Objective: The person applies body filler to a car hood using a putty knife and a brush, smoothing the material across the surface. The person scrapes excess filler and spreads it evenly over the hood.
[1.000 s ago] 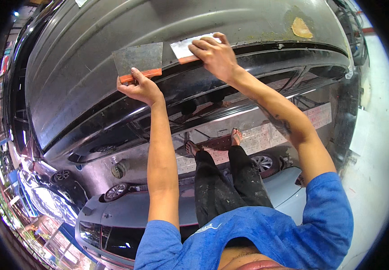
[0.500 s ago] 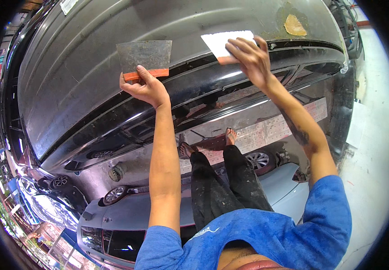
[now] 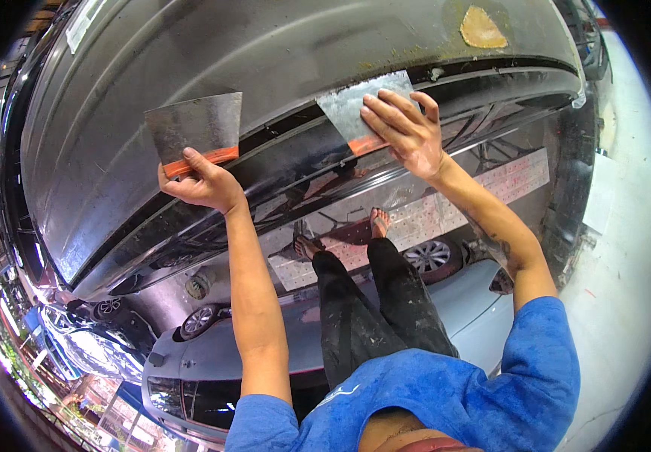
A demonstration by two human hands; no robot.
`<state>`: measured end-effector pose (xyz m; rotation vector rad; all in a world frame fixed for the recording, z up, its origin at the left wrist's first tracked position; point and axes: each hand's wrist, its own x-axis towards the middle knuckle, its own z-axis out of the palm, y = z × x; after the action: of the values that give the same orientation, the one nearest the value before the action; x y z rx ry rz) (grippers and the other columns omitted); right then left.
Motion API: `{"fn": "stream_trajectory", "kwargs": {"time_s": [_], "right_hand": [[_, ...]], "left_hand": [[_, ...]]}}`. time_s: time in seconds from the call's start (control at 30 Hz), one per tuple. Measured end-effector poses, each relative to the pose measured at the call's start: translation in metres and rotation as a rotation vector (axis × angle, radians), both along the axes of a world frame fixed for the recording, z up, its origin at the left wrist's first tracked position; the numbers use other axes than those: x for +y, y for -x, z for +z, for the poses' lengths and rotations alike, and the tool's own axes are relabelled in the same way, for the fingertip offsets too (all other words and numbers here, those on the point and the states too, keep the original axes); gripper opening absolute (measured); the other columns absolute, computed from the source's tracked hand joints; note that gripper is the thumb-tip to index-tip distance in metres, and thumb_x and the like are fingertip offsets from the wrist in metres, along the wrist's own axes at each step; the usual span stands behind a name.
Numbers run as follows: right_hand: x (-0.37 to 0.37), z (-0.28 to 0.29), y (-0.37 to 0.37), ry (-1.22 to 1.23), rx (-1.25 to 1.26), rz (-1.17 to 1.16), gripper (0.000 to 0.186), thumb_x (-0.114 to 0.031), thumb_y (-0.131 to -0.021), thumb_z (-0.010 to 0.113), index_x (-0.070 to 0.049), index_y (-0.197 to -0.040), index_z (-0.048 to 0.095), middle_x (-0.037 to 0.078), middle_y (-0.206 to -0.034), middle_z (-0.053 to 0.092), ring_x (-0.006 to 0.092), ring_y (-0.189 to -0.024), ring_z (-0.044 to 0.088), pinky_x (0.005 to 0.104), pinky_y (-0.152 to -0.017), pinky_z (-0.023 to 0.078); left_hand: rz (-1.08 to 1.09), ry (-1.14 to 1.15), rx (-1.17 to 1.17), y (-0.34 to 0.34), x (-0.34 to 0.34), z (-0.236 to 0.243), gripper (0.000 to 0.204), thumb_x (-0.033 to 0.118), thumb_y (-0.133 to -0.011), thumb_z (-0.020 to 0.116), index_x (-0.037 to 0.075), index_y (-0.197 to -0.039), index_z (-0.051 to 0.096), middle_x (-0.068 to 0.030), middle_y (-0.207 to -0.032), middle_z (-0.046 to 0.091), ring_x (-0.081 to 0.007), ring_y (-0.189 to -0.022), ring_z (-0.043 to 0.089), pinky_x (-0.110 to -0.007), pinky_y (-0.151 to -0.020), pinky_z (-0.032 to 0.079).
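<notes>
Concrete floor (image 3: 166,300) shows between a blue-grey car (image 3: 190,365) on the near side and the black door panels (image 3: 295,162) of a taller vehicle. Nearest me, someone in a blue T-shirt (image 3: 446,384) and paint-flecked black trousers (image 3: 352,309) stands at a perforated plank (image 3: 517,177), both arms stretched out. On the left, the left hand (image 3: 203,181) pinches the orange-edged back of a dark metal spreader (image 3: 196,124), thumb flat along the near face and fingers curled behind. To its right, well apart, the right hand (image 3: 408,135) lays its fingers across a paler, silvery spreader (image 3: 348,105), gripping near that one's orange edge; its thumb is hidden. Both blades show against the roof edge, though I cannot tell whether either touches metal. Beyond them spreads the ridged grey roof panel (image 3: 280,45), and at its far right sits a tan patch (image 3: 482,29) ringed by yellowish staining. I'd judge the work partway: that patch is already on, neither spreader is at it, and the wide ridged stretch carries no such patch. How much is left, I cannot tell.
</notes>
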<state>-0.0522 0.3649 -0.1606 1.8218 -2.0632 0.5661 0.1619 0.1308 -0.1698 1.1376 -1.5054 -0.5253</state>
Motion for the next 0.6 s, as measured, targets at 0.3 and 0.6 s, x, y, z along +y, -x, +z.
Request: {"fn": "stream_trajectory", "kwargs": {"time_s": [0.3,0.6], "right_hand": [[0.001,-0.019,0.003,0.049,-0.031,-0.034,0.043,-0.022,-0.078,0.057,-0.014,-0.119,0.066,0.001,-0.127,0.061,0.0166,-0.118,0.056,0.0403,-0.106,0.026],[0.002,-0.023,-0.005,0.116,-0.213,-0.204,0.043,-0.019,-0.076,0.059,-0.014,-0.117,0.069,0.002,-0.127,0.063,0.0178,-0.119,0.057,0.0394,-0.104,0.027]], "left_hand": [[-0.025,-0.072,0.067,-0.003,-0.003,-0.001,0.037,0.011,-0.094,0.059,-0.002,-0.122,0.038,-0.0182,-0.099,0.058,-0.0209,-0.083,0.065,-0.028,-0.07,0.055],[-0.007,0.074,-0.002,-0.003,-0.005,-0.003,0.033,0.012,-0.095,0.059,-0.001,-0.117,0.039,-0.0164,-0.098,0.056,-0.0174,-0.083,0.063,-0.027,-0.072,0.054]]}}
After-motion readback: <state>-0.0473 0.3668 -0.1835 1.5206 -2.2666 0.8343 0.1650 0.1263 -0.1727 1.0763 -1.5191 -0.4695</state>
